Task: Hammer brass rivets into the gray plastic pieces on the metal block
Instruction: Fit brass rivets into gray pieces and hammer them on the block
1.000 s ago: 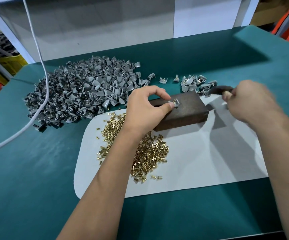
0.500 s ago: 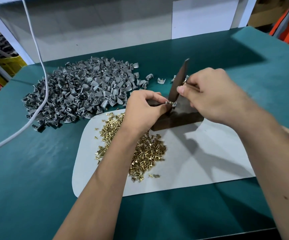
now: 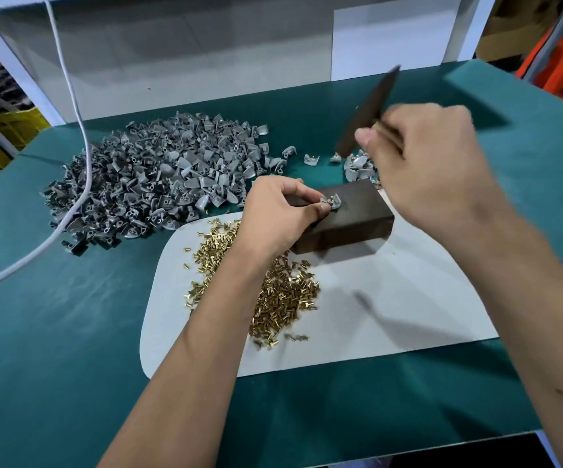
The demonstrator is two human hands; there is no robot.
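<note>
Two piles [image 3: 158,184] [image 3: 283,292] beside block [image 3: 354,214]

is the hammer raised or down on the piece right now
Raised. The hammer, held in the right hand, tilts up above the metal block, clear of the gray piece the left hand pinches there.
</note>
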